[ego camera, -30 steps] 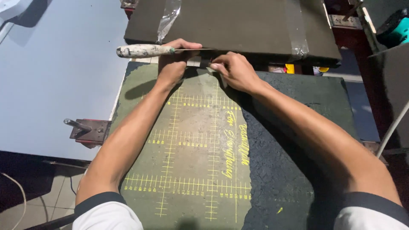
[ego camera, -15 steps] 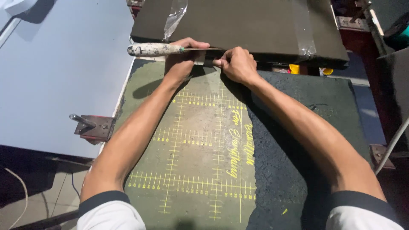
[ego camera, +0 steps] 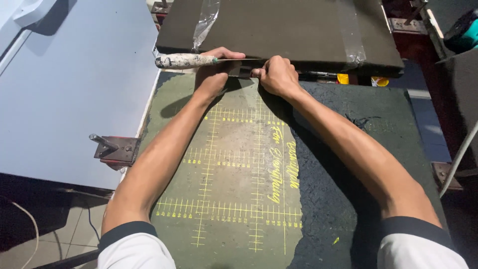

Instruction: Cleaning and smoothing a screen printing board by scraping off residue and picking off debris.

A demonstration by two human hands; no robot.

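Knife: a long tool with a pale, paint-spattered handle [ego camera: 185,61] lies level across the far edge of the cutting mat, handle pointing left, thin blade running right under the fingers.
Left hand: the left hand [ego camera: 215,70] is closed around the knife where handle meets blade, knuckles up.
Right hand: the right hand [ego camera: 277,74] is curled into a loose fist just right of the left, fingertips pressing down at the blade; what it pinches cannot be made out.
Dark board: a flat, dark grey board [ego camera: 279,27] sits at the far side, strips of clear tape across it, its near edge meeting the knife.
Cutting mat: a worn green mat [ego camera: 234,169] with yellow grid lines covers the tabletop beneath both forearms.
Left side: a grey panel [ego camera: 69,94] with a small metal bracket [ego camera: 112,149] at its near edge.
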